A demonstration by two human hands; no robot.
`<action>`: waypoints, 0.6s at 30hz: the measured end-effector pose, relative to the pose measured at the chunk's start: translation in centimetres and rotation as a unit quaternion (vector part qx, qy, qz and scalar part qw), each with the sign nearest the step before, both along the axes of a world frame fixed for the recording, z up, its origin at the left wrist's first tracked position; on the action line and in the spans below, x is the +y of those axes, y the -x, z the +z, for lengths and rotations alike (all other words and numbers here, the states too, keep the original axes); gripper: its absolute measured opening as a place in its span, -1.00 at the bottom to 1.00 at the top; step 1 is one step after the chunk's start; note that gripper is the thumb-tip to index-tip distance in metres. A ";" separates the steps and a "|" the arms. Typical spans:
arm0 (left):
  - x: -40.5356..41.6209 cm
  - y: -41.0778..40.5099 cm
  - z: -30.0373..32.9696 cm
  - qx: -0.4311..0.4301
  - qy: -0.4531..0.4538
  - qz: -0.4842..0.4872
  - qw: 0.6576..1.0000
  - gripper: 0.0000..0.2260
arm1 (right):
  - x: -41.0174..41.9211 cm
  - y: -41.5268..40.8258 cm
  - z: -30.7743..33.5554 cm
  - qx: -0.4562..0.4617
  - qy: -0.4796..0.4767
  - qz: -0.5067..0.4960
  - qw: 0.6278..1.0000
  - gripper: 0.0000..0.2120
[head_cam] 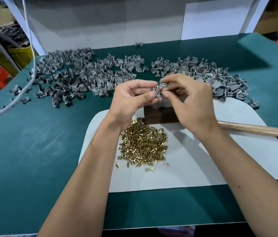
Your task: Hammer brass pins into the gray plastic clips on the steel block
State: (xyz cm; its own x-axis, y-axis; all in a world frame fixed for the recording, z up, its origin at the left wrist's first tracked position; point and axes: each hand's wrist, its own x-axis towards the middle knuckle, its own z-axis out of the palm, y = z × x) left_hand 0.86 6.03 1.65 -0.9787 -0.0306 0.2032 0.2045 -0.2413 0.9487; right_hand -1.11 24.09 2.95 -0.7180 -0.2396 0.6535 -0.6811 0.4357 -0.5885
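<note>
Gray plastic clip [158, 89], small and irregular with a notch and a hole, held up between both hands above the dark steel block [160, 113]. Left hand [131, 98] pinches clip's lower left side, thumb and fingers curled on it; right hand [189, 100] pinches its top right, fingertips curled, and whether a pin sits between them cannot tell. Block stands on a white rounded mat [203, 159] on the green desk [32, 142], mostly hidden behind the hands, its top not visible. Loose pile of short brass pins [143, 146] on mat just in front of block, under the left wrist, a few strays at near edge. Wooden hammer handle [257, 130] lies on mat to right, head hidden behind right wrist. Two big heaps of gray clips at back of desk: left heap [76, 77], right heap [208, 72], brass showing in some of the right ones. White cable [30, 53] crosses far left. No containers, everything loose on desk.
</note>
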 end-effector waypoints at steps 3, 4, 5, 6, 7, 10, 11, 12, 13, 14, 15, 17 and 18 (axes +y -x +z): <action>0.1 -0.1 -0.2 -0.009 0.007 -0.007 1.000 -0.68 | 0.1 0.1 0.0 0.008 -0.004 -0.003 1.000 -0.69; 0.1 -0.1 -0.2 -0.011 0.008 -0.012 1.000 -0.68 | 0.2 0.1 -0.1 0.009 -0.004 -0.002 1.000 -0.68; 0.1 -0.1 -0.2 -0.011 0.008 -0.014 1.000 -0.68 | 0.2 0.0 -0.1 0.007 -0.004 0.000 1.000 -0.68; 0.1 -0.1 -0.3 -0.010 0.010 -0.014 1.000 -0.67 | 0.2 0.0 -0.1 0.005 -0.005 0.003 1.000 -0.67; 0.1 0.0 -0.3 -0.009 0.013 -0.012 1.000 -0.67 | 0.2 -0.1 -0.1 0.003 -0.005 0.005 1.000 -0.67; 0.1 0.1 -0.5 -0.003 0.021 -0.005 1.000 -0.71 | 0.3 0.0 -0.2 -0.001 -0.008 0.009 1.000 -0.68; 0.1 0.1 -0.5 -0.001 0.023 -0.003 1.000 -0.73 | 0.4 0.0 -0.3 -0.003 -0.007 0.010 1.000 -0.68; 0.2 0.1 -0.5 0.001 0.027 -0.001 1.000 -0.74 | 0.4 0.1 -0.3 -0.004 -0.005 0.010 1.000 -0.69; 0.2 0.1 -0.6 0.002 0.032 0.002 0.999 -0.74 | 0.5 0.1 -0.3 -0.005 -0.002 0.010 1.000 -0.69; 0.2 0.2 -0.5 0.003 0.037 0.004 0.999 -0.75 | 0.5 0.2 -0.3 -0.004 0.000 0.010 1.000 -0.70; 0.3 0.2 -0.5 0.004 0.042 0.006 0.999 -0.75 | 0.5 0.2 -0.3 -0.003 0.001 0.010 1.000 -0.70; 0.3 0.2 -0.5 0.006 0.045 0.008 0.999 -0.75 | 0.5 0.2 -0.4 -0.003 0.004 0.012 1.000 -0.71; 0.4 0.2 -0.5 0.007 0.045 0.008 0.999 -0.75 | 0.4 0.2 -0.5 -0.003 0.004 0.011 1.000 -0.71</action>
State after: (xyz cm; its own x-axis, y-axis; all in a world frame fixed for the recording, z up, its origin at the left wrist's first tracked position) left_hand 0.70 6.41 1.19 -0.9754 -0.0273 0.2187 0.2203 -0.1514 0.9636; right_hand -1.32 24.52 2.47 -0.7162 -0.2506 0.6513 -0.6873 0.4155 -0.5958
